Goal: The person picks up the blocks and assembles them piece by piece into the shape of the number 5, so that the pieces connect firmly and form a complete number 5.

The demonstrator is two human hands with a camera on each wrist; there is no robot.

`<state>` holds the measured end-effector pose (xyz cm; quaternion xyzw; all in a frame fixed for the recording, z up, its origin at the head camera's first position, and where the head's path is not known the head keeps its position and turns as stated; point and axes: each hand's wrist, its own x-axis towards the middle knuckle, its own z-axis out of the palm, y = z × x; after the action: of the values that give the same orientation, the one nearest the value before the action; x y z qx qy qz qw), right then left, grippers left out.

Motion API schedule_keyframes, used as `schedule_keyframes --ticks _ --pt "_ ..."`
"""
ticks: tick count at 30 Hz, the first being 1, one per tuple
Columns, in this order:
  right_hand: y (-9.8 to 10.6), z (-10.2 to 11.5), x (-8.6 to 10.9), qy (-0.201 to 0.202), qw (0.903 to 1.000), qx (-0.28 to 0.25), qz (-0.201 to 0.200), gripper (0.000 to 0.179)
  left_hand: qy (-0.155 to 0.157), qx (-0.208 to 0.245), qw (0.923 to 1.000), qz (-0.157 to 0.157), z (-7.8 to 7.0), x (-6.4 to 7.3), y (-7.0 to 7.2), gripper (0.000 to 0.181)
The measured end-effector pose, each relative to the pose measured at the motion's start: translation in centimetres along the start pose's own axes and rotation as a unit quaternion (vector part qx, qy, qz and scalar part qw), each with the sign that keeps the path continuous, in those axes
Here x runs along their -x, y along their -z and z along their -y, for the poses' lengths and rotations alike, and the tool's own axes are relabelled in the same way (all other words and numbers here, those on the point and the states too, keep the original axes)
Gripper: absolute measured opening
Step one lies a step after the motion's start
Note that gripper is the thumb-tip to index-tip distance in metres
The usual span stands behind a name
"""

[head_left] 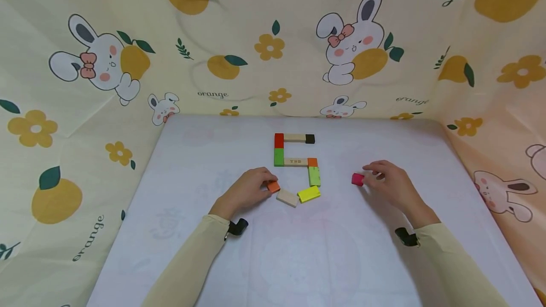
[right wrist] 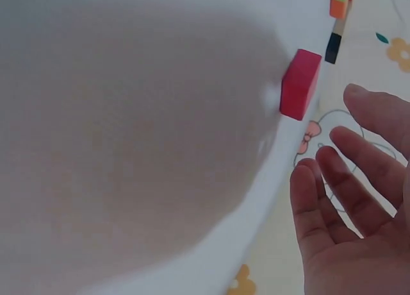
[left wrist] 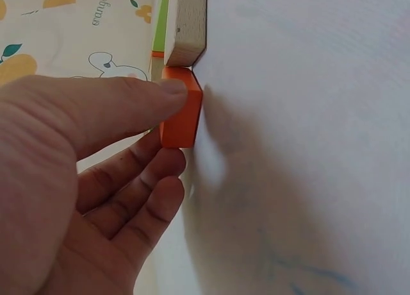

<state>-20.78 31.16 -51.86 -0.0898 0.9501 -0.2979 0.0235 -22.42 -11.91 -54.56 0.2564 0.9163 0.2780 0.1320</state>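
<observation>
the left hand pinches a small orange block on the white table — right beside a plain wood block. the right hand is loose and wide — a red block sits near its fingertips.

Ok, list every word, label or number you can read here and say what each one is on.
"orange": printed in dark script, repeated across the rabbit-and-fruit backdrop cloth, clearest at top left, top right and centre.
Dark marks on the plain wooden block in the middle row of the block figure: too small to read.
The orange block under the left hand and the red block by the right hand: no text.
</observation>
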Motion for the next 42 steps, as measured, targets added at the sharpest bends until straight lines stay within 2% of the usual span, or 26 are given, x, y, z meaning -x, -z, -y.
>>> schedule_keyframes --ticks 4,7,10,12,14,18,20,22,23,25,28,30,33,34,36,39,40,41,42 --pt "-0.2 -0.2 0.6 -0.015 0.9999 -0.001 0.004 0.037 -0.004 0.0 1.0 0.0 -0.1 0.0 0.0 0.043" --pt "-0.1 -0.3 1.2 -0.025 0.9996 -0.012 0.002 0.042 0.0 0.003 1.0 -0.007 -0.6 -0.3 0.5 0.048" --pt "0.3 -0.6 1.9 -0.041 0.9981 -0.047 -0.002 0.052 -0.019 0.008 0.9997 -0.013 -1.9 -1.2 1.2 0.052" --pt "0.6 -1.2 2.4 -0.055 0.9952 -0.081 -0.001 0.059 -0.049 0.019 0.9985 -0.013 -3.3 -2.4 1.4 0.054" --pt "0.8 -2.0 2.9 -0.07 0.9896 -0.126 -0.001 0.063 -0.087 0.029 0.9957 -0.009 -4.8 -3.8 1.3 0.056" --pt "0.9 -3.8 3.6 -0.073 0.9754 -0.208 -0.01 0.059 -0.132 0.031 0.9908 0.007 -7.4 -6.5 0.5 0.057" --pt "0.9 -4.6 3.8 -0.064 0.9586 -0.277 -0.023 0.055 -0.138 0.033 0.9898 0.016 -8.4 -7.8 -0.1 0.057" --pt "0.9 -5.2 4.0 -0.042 0.9349 -0.351 -0.031 0.052 -0.14 0.04 0.989 0.025 -9.1 -9.1 -0.6 0.058" --pt "0.9 -5.5 4.1 -0.032 0.9194 -0.39 -0.035 0.051 -0.139 0.046 0.9888 0.03 -9.4 -9.7 -1.0 0.058" --pt "0.7 -6.1 4.3 -0.013 0.8766 -0.48 -0.037 0.05 -0.137 0.053 0.9884 0.038 -9.6 -10.7 -1.6 0.058" --pt "0.2 -6.8 4.5 0.011 0.8298 -0.557 -0.036 0.05 -0.132 0.047 0.9888 0.053 -9.6 -11.9 -2.2 0.058" --pt "0.0 -7.1 4.7 0.017 0.8013 -0.597 -0.039 0.052 -0.133 0.038 0.9886 0.059 -9.6 -12.5 -2.5 0.057" --pt "-0.5 -7.4 4.6 0.005 0.7713 -0.633 -0.062 0.052 -0.142 0.028 0.9873 0.067 -9.7 -13.3 -2.8 0.054" --pt "-0.6 -7.4 4.6 -0.005 0.7577 -0.649 -0.071 0.051 -0.145 0.025 0.9867 0.069 -9.7 -13.5 -3.0 0.053" --pt "-1.1 -7.4 4.1 -0.028 0.7195 -0.689 -0.082 0.048 -0.144 0.015 0.9869 0.072 -9.4 -13.8 -3.1 0.05" --pt "-1.8 -7.2 3.5 -0.05 0.6434 -0.759 -0.089 0.044 -0.139 -0.007 0.9874 0.077 -8.8 -14.2 -3.3 0.047" --pt "-1.9 -7.2 3.5 -0.051 0.6148 -0.782 -0.088 0.044 -0.137 -0.014 0.9874 0.077 -8.7 -14.2 -3.4 0.047" --pt "-2.0 -7.1 3.4 -0.05 0.5902 -0.801 -0.087 0.044 -0.136 -0.019 0.9875 0.077 -8.5 -14.3 -3.5 0.047" --pt "-2.1 -7.0 3.3 -0.044 0.5771 -0.811 -0.086 0.045 -0.135 -0.022 0.9877 0.076 -8.4 -14.4 -3.7 0.046"
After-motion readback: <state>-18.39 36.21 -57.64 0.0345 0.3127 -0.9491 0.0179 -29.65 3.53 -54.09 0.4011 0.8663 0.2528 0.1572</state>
